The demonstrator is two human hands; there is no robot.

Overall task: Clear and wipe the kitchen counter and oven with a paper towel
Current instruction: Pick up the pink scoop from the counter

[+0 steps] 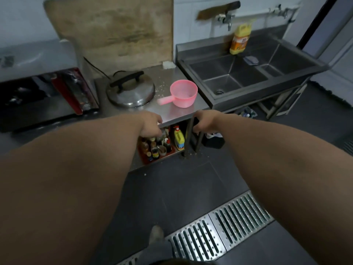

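Where steel counter ends, round pink scoop sits.

A pink scoop stands beside a steel lid. A yellow bottle stands behind the double sink. A drain grate crosses the floor.

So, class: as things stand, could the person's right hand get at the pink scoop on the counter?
Probably yes. The right hand is at the counter's front edge, the pink scoop stands just beyond it, and nothing lies between them.
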